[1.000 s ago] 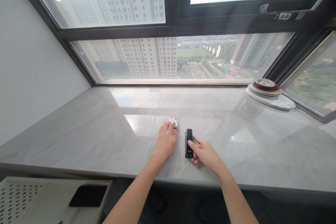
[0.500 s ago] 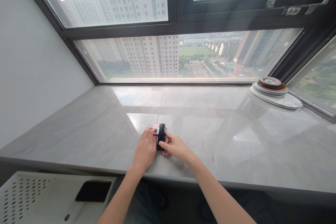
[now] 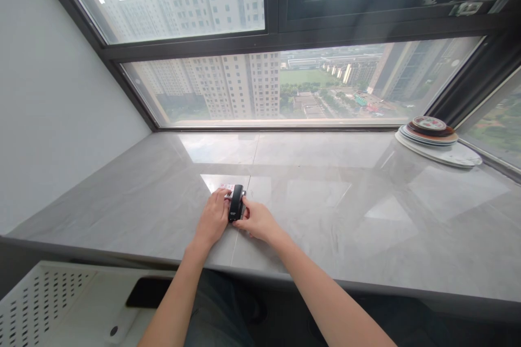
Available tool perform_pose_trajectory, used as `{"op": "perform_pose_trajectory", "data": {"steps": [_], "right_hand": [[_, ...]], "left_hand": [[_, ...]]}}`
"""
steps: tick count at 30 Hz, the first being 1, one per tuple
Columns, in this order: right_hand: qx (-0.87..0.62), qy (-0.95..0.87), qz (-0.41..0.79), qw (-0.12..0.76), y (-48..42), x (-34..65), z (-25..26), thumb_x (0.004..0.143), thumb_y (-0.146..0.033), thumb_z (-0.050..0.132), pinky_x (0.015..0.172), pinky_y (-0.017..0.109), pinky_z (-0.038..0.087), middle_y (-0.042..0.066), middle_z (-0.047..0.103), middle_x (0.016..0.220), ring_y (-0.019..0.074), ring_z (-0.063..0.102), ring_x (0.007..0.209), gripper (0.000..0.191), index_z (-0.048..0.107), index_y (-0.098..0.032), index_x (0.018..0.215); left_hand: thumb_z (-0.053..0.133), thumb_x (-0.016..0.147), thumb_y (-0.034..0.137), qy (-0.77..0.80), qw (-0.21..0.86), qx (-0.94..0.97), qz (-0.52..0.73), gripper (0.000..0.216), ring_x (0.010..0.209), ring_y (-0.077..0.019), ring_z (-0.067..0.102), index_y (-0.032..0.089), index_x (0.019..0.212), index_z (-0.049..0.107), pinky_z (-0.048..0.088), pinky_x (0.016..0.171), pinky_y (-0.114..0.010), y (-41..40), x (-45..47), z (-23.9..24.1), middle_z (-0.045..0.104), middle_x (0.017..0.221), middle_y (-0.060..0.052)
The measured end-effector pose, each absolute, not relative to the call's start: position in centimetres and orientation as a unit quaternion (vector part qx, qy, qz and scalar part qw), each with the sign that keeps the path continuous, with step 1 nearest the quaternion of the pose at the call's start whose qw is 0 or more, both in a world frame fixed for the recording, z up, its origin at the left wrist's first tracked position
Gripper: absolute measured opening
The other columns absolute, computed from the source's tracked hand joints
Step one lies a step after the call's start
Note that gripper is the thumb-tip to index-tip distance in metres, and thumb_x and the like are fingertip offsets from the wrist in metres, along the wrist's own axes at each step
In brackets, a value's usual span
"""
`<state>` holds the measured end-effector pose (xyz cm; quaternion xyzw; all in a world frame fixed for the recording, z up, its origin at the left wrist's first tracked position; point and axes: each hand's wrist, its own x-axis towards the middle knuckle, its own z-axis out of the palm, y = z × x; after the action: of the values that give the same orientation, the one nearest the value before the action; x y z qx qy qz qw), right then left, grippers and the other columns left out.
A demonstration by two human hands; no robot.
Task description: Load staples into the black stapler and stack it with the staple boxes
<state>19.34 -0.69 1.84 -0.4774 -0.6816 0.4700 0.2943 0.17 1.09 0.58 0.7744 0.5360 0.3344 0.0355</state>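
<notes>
A black stapler stands on the grey stone windowsill, its long side pointing away from me. My right hand grips it from the right, with thumb and fingers closed along its side. Just left of the stapler lies a small white item with red print, perhaps a box or card. My left hand has its fingers bent over that item, close against the stapler. Much of the printed item is hidden by those fingers.
A stack of plates sits at the far right corner by the window frame. Below the sill's front edge, at lower left, a white perforated plastic piece carries a black phone-like slab. A wall bounds the left side.
Both hands and the stapler have shifted left and slightly away from me. The stapler leans more to the right at its far end, and the view has turned a little.
</notes>
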Motion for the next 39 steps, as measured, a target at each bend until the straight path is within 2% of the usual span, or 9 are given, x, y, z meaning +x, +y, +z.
{"op": "perform_pose_trajectory", "data": {"steps": [3, 8, 12, 15, 18, 20, 26, 29, 39], "right_hand": [[-0.475, -0.682, 0.47, 0.297, -0.8, 19.3, 2.1, 0.08, -0.031, 0.079, 0.052, 0.023, 0.042, -0.005, 0.065, 0.076, 0.012, 0.056, 0.051, 0.084, 0.042, -0.025, 0.155], [-0.485, -0.631, 0.508, 0.33, -2.6, 21.8, 2.3, 0.087, -0.031, 0.073, 0.058, 0.024, 0.048, -0.004, 0.066, 0.081, 0.0124, 0.059, 0.058, 0.105, 0.006, -0.023, 0.167], [-0.55, -0.579, 0.43, 0.42, -5.9, 27.1, 1.8, 0.098, -0.033, 0.054, 0.073, 0.027, 0.055, 0.005, 0.068, 0.102, 0.0144, 0.065, 0.079, 0.078, 0.018, -0.021, 0.166], [-0.581, -0.591, 0.338, 0.445, -8.4, 31.7, 1.2, 0.099, -0.034, 0.049, 0.097, 0.034, 0.055, 0.008, 0.067, 0.122, 0.0191, 0.065, 0.111, 0.065, 0.033, -0.027, 0.162], [-0.642, -0.614, 0.232, 0.396, -9.7, 35.1, 0.6, 0.098, -0.035, 0.047, 0.107, 0.042, 0.05, 0.007, 0.064, 0.136, 0.0229, 0.06, 0.127, 0.071, 0.023, -0.032, 0.165], [-0.674, -0.641, 0.154, 0.333, -10.0, 36.2, 0.2, 0.099, -0.039, 0.046, 0.114, 0.047, 0.043, 0.008, 0.058, 0.147, 0.0256, 0.052, 0.138, 0.074, 0.017, -0.032, 0.166], [-0.693, -0.706, 0.009, 0.144, -9.8, 35.9, -0.7, 0.104, -0.052, 0.034, 0.126, 0.061, 0.01, 0.002, 0.026, 0.171, 0.0305, 0.012, 0.159, 0.065, 0.026, -0.032, 0.165], [-0.691, -0.712, -0.012, 0.123, -9.8, 35.3, -0.8, 0.104, -0.053, 0.033, 0.125, 0.063, 0.007, 0.001, 0.017, 0.173, 0.0324, 0.01, 0.159, 0.064, 0.028, -0.033, 0.164], [-0.694, -0.71, -0.006, 0.117, -9.9, 35.4, -0.3, 0.104, -0.054, 0.032, 0.125, 0.063, 0.009, 0.002, 0.018, 0.172, 0.0329, 0.013, 0.159, 0.064, 0.027, -0.033, 0.165]], "left_hand": [[0.028, 0.106, 0.022, 0.536, 0.042, 0.772, 0.34, 0.038, 0.146, -0.0226, 0.042, 0.025, 0.136, 0.053, 0.037, 0.122, -0.049, 0.9, 0.4, 0.8, 0.054, 0.146, -0.009], [0.033, 0.107, 0.025, 0.558, 0.033, 0.746, 0.361, 0.035, 0.144, -0.0247, 0.044, 0.024, 0.133, 0.056, 0.037, 0.122, -0.05, 0.5, 0.1, 1.6, 0.052, 0.149, -0.009], [0.036, 0.107, 0.026, 0.562, 0.004, 0.718, 0.411, 0.03, 0.134, -0.0271, 0.051, 0.023, 0.126, 0.059, 0.04, 0.118, -0.054, -0.9, 0.6, 3.2, 0.058, 0.14, -0.009], [0.036, 0.107, 0.026, 0.547, -0.004, 0.715, 0.436, 0.028, 0.127, -0.0277, 0.056, 0.023, 0.123, 0.059, 0.045, 0.113, -0.054, -3.2, 3.4, 4.3, 0.062, 0.131, -0.008], [0.042, 0.105, 0.029, 0.495, 0.042, 0.779, 0.382, 0.026, 0.117, -0.0233, 0.063, 0.03, 0.121, 0.063, 0.052, 0.107, -0.044, -5.6, 8.1, 4.4, 0.068, 0.122, -0.003], [0.043, 0.105, 0.031, 0.457, 0.093, 0.833, 0.298, 0.032, 0.125, -0.0238, 0.061, 0.033, 0.131, 0.062, 0.051, 0.109, -0.043, -6.6, 11.2, 3.8, 0.065, 0.134, -0.003], [0.042, 0.106, 0.04, 0.459, 0.071, 0.86, 0.211, 0.055, 0.156, -0.0304, 0.026, 0.037, 0.16, 0.032, 0.029, 0.124, -0.06, -6.9, 15.0, 0.7, 0.032, 0.168, -0.001], [0.04, 0.107, 0.042, 0.46, 0.072, 0.861, 0.204, 0.056, 0.157, -0.0285, 0.025, 0.038, 0.161, 0.029, 0.028, 0.125, -0.059, -6.8, 14.7, 0.3, 0.028, 0.169, 0.0], [0.042, 0.106, 0.041, 0.453, 0.071, 0.861, 0.219, 0.055, 0.156, -0.0279, 0.028, 0.037, 0.16, 0.032, 0.03, 0.124, -0.057, -6.7, 14.6, 0.6, 0.032, 0.168, -0.001]]}}
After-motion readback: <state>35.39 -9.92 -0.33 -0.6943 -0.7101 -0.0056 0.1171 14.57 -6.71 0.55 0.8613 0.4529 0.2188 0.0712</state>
